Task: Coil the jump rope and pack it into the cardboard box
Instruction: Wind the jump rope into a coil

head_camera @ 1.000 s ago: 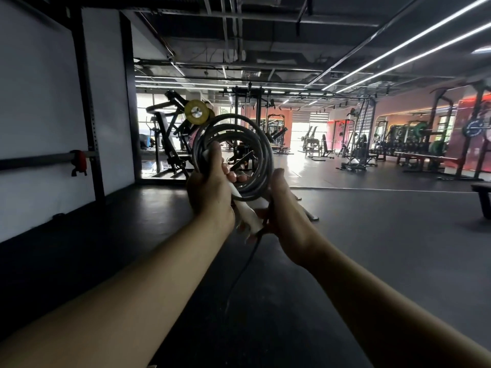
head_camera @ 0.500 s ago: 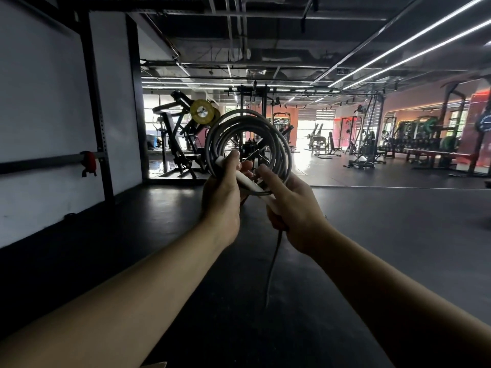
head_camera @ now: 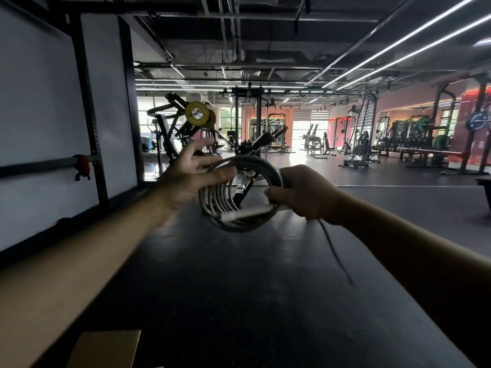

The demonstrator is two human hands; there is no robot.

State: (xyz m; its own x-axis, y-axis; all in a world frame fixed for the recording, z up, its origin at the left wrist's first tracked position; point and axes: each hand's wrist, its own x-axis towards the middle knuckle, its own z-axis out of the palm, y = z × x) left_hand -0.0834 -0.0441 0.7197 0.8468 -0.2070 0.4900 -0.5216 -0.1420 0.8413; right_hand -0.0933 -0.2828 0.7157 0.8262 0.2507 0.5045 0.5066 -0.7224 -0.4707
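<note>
The grey jump rope (head_camera: 216, 197) is wound into a coil of several loops, held out in front of me above the dark floor. My right hand (head_camera: 305, 193) grips the coil's right side together with a white handle (head_camera: 249, 213) lying across the loops. My left hand (head_camera: 195, 173) is at the coil's upper left with its fingers spread, blurred, its thumb touching the rope. A loose dark end of rope (head_camera: 336, 254) hangs below my right hand. A corner of the cardboard box (head_camera: 106, 347) shows at the bottom left, under my left forearm.
I stand on a dark rubber gym floor (head_camera: 239, 288). A white wall with a black rack upright (head_camera: 89, 128) and a red-capped bar runs along the left. Weight machines (head_camera: 186, 134) and racks fill the far hall. A dark bench edge (head_camera: 485, 187) is at far right.
The coil has dropped lower and tilted flatter. It has passed from my left hand's grip into my right hand, and my left fingers have spread. The box corner has come into view.
</note>
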